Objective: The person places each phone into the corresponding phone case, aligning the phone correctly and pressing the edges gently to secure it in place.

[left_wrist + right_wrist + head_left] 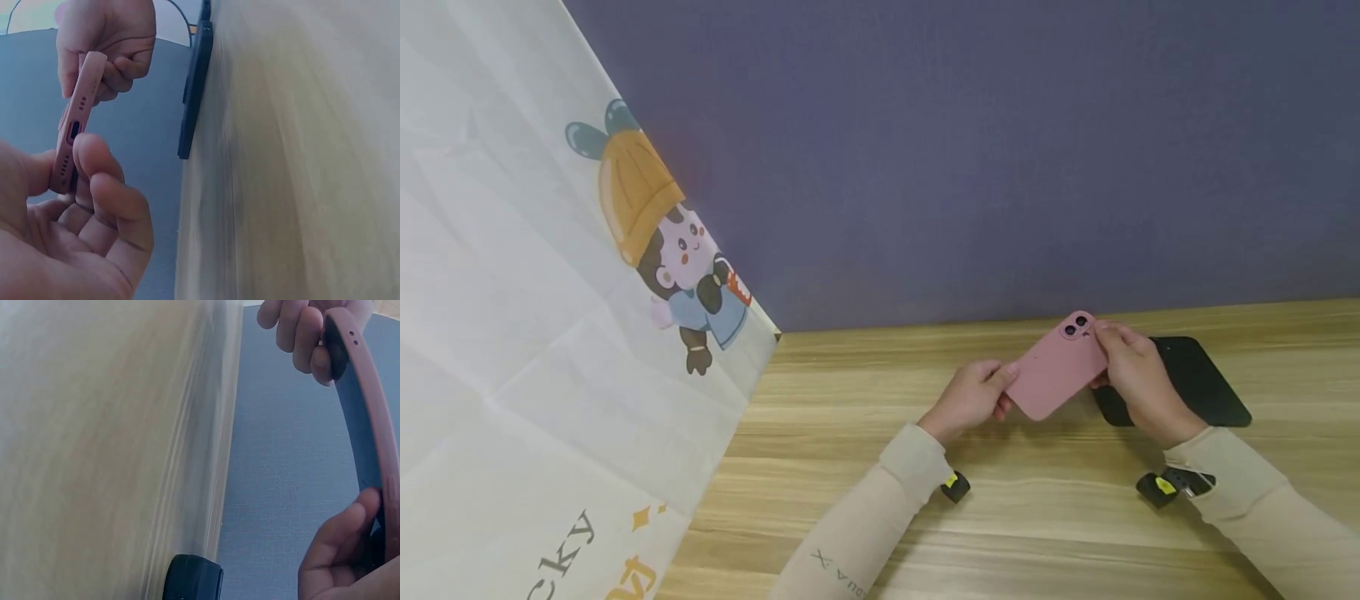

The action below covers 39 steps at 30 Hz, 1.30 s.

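A phone in a pink case [1054,367] is held up at a tilt over the table, its two camera lenses at the upper corner facing the head camera. My left hand [972,395] pinches its lower left end, thumb on the back. Near the lenses, my right hand [1138,375] grips the opposite end with the thumb over the edge. The left wrist view shows the phone's bottom edge [78,128], with a port opening and small holes. Seen side-on in the right wrist view, the pink edge [375,406] borders a dark front face, with fingers of both hands against it.
Beneath and beside my right hand, a flat black slab [1202,383] with rounded corners lies on the wood-grain table [820,467]. A dark blue-grey wall [970,167] rises behind the table. On the left hangs a white sheet [512,275] printed with a cartoon figure.
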### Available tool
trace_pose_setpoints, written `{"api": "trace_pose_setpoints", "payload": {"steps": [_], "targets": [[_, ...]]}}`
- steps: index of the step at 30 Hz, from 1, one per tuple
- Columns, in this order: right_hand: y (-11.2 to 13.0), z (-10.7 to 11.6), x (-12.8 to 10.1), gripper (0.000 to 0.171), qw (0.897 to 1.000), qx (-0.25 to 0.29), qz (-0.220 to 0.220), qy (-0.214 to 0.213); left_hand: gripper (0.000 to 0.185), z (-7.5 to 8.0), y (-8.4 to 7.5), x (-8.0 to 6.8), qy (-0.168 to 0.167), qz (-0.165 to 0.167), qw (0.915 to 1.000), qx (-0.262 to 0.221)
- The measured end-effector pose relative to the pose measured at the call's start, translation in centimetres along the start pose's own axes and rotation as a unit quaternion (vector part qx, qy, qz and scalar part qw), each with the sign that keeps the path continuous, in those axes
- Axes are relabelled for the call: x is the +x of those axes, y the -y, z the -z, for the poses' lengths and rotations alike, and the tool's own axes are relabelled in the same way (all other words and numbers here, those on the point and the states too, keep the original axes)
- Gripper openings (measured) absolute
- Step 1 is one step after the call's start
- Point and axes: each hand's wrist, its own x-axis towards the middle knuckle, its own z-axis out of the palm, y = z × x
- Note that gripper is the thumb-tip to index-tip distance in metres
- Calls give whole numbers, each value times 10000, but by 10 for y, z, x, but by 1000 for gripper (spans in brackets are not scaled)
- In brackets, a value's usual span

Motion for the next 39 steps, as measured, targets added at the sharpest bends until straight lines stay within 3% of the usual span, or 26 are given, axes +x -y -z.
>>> {"api": "trace_pose_setpoints", "payload": {"steps": [4, 11, 21, 39], "targets": [[1, 1, 1, 49, 9999, 36, -88, -73, 31, 1, 2, 1, 412, 37, 9984, -375], [2, 4, 0, 45, 9995, -91, -163, -239, 31, 3, 5, 2, 1227, -140, 9907, -569], [1, 5, 1, 44, 9990, -127, -338, -270, 27, 2, 2, -2, 1902, -201, 9796, -620], [2, 2, -2, 56, 9973, -660, -330, -59, 21, -2, 5, -4, 2325, 25, 9715, -455]]}}
